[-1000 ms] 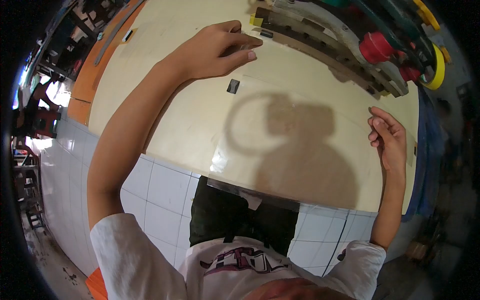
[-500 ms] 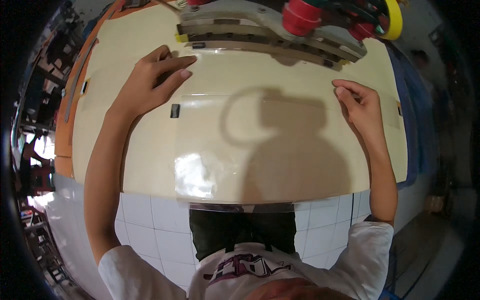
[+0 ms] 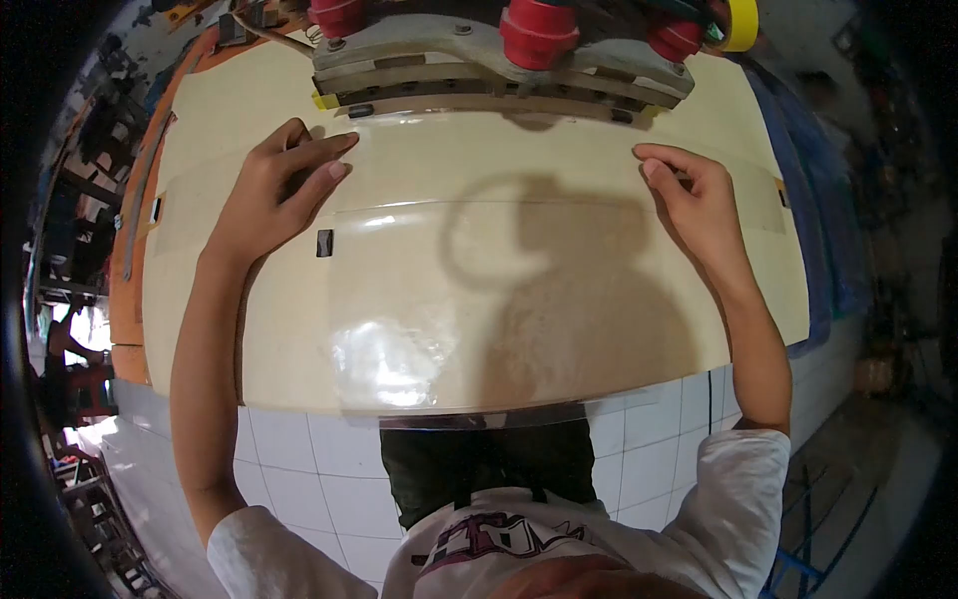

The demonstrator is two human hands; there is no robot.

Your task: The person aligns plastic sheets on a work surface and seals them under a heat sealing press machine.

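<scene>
A clear plastic sheet (image 3: 399,299) lies on the pale yellow board (image 3: 215,329) in front of me, glossy with reflected light, its near end past the board's front edge. My left hand (image 3: 284,185) rests at the sheet's upper left, index finger and thumb stretched out and apart, nothing visible between them. At the upper right, my right hand (image 3: 699,200) has thumb and index tips close together. Whether any sheet is between them I cannot tell. Just beyond both hands is a long metal bar frame (image 3: 479,60) with red knobs (image 3: 539,35).
Small black pieces (image 3: 324,243) sit on the board. A yellow ring (image 3: 739,25) is at the top right. Orange wood (image 3: 128,319) edges the left, with a metal strip (image 3: 145,200). Blue material (image 3: 818,270) borders the right side. My shadow falls across the middle.
The view has shifted a little, so the bar frame and both hands appear further left. Hands, sheet and frame keep about the same places relative to each other.
</scene>
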